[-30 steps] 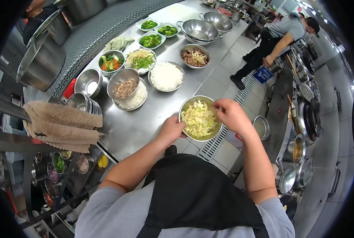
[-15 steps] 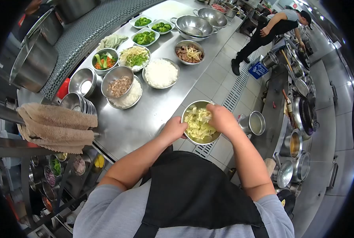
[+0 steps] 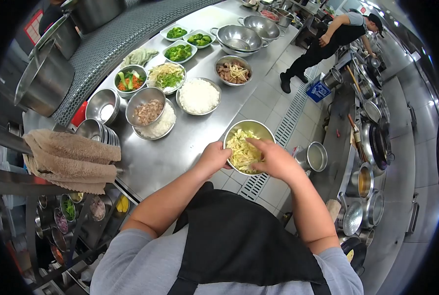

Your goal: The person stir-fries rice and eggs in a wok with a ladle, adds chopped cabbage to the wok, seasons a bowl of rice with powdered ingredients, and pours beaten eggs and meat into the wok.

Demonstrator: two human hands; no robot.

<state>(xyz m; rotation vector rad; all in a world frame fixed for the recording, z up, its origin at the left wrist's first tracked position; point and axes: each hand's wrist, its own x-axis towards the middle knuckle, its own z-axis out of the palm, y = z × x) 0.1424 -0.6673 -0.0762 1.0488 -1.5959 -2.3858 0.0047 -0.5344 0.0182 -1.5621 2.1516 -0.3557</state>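
My left hand grips the left rim of a steel bowl, thumb over the edge. The bowl is held in the air past the counter's edge and has pale yellow-green shredded cabbage in it. Over the bowl's right side is my right hand, its fingers apart and reaching in to the shreds. Some fingertips are hard to separate from the cabbage. On the counter ahead are a plate of white rice and a bowl of chopped meat resting partly on another rice plate.
The steel counter also carries broccoli dishes, a meat bowl and colanders. A brown towel hangs at the left. Pans line the range on the right. A co-worker stands farther off.
My right hand has come down and toward me within the bowl, its fingers now more spread. The cabbage lies differently. My left hand still holds the rim. The co-worker's arm has shifted.
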